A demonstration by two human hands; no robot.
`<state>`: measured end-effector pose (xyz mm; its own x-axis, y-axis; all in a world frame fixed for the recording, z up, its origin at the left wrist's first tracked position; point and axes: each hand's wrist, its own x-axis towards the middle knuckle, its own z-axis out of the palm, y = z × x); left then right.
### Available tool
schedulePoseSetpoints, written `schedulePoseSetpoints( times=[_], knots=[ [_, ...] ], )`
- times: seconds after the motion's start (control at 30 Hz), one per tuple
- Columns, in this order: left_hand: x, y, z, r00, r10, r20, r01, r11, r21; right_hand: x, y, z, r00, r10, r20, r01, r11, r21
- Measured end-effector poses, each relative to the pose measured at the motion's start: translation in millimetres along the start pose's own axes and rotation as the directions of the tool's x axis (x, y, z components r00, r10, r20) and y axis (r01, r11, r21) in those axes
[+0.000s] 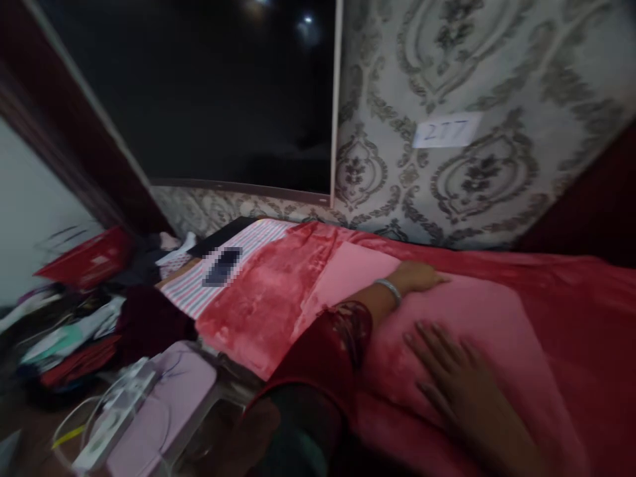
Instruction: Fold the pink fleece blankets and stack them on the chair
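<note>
A pink cloth (477,311) lies spread over a red plush blanket (253,291). My left hand (420,275), with a silver bangle at the wrist and a dark red sleeve, reaches across to the far part of the pink cloth and touches it. Its fingers are blurred and partly turned from view, so whether they grip the cloth is unclear. Nearer to me, my right hand (457,377) rests palm down on the same cloth with its fingers spread.
A striped cloth (183,295) with a pixelated dark item lies at the left. A power strip (116,417) with cables rests on a pale purple box (173,397). Piled clothes (74,344) and a red bag (84,255) are farther left. A large dark screen (213,93) hangs behind.
</note>
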<state>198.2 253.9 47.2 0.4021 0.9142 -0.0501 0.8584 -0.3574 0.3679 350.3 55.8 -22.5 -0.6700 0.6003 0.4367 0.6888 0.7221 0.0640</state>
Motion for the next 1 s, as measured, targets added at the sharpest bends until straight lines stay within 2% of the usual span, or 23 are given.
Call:
schedulePoseSetpoints(
  times=[0.1,0.23,0.4,0.67,0.8,0.9,1.0],
  knots=[
    [8.8,-7.2,-0.7,1.000,0.018,0.011,-0.019,0.999,0.039,8.1,-6.9,-1.2,0.999,0.032,0.041,-0.031,0.999,-0.004],
    [36.2,-19.6,-0.6,0.998,0.052,0.026,-0.053,0.996,0.066,14.7,-12.4,-17.2,0.991,0.068,0.117,-0.074,0.996,0.053],
    [52.6,-31.5,0.3,0.999,0.030,-0.031,-0.028,0.997,0.069,17.5,-12.8,-26.4,0.979,0.112,0.170,-0.135,0.982,0.135],
    [36.8,-22.2,-2.8,0.995,-0.027,-0.101,0.040,0.991,0.130,18.6,-11.7,-27.8,0.972,0.121,0.199,-0.164,0.963,0.214],
    [25.0,-23.6,-25.7,0.999,-0.021,-0.047,0.028,0.988,0.149,17.0,-10.8,-29.6,0.969,0.125,0.214,-0.170,0.963,0.209],
    [12.6,-39.8,-47.8,0.999,-0.040,0.015,0.037,0.984,0.172,22.7,-12.3,-37.8,0.961,0.137,0.241,-0.190,0.959,0.213],
    [-1.5,-59.1,-62.7,0.995,-0.085,0.048,0.074,0.976,0.204,43.3,-19.2,-49.9,0.959,0.124,0.257,-0.190,0.950,0.249]
  ],
)
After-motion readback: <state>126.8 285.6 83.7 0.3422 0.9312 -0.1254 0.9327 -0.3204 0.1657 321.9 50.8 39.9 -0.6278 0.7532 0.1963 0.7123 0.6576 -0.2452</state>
